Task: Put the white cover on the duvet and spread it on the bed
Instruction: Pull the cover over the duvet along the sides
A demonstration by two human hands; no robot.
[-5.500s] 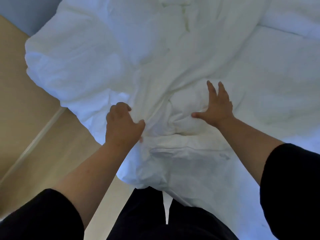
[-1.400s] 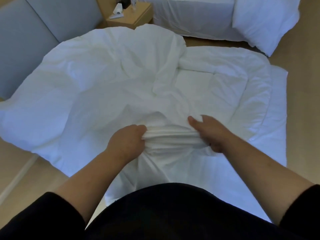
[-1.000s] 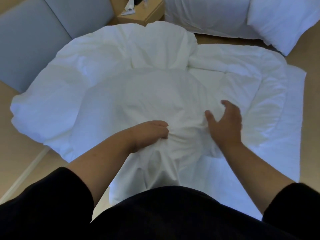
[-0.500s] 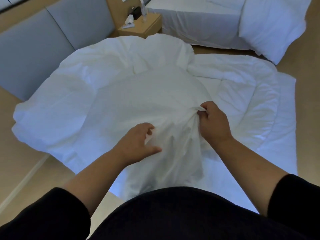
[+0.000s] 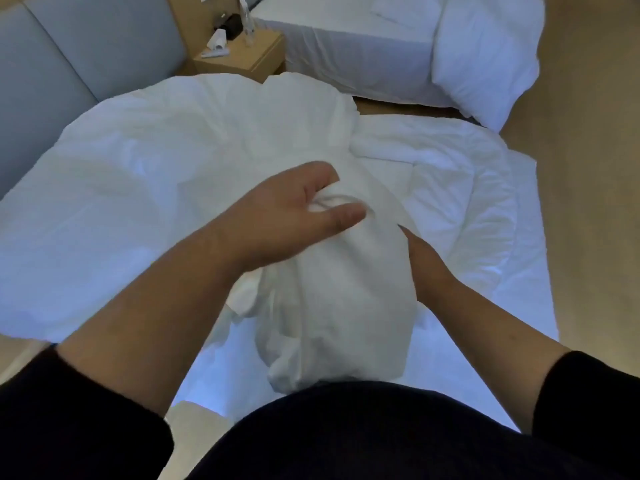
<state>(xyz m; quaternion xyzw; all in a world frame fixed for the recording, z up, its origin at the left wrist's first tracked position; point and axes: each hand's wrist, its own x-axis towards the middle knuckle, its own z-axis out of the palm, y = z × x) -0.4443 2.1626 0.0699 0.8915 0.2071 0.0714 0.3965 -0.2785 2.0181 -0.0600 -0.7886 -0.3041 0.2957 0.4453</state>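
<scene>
The white cover (image 5: 346,289) is bunched and lifted in front of me, and its far part lies crumpled over the left of the bed. My left hand (image 5: 287,216) is raised and pinches a fold of the cover between thumb and fingers. My right hand (image 5: 429,268) is against the cover's right side, with its fingers hidden behind the cloth. The quilted white duvet (image 5: 450,188) lies rumpled on the right of the bed, on the mattress sheet (image 5: 519,271).
A grey padded headboard (image 5: 52,81) runs along the left. A wooden nightstand (image 5: 239,57) with small items stands at the back. Beyond it is a second bed (image 5: 346,46) with a white pillow (image 5: 485,57). Wooden floor (image 5: 588,168) lies to the right.
My left hand has risen and moved right, taking a fold of the cover and lifting it. My right hand has dropped lower, behind the raised cloth.
</scene>
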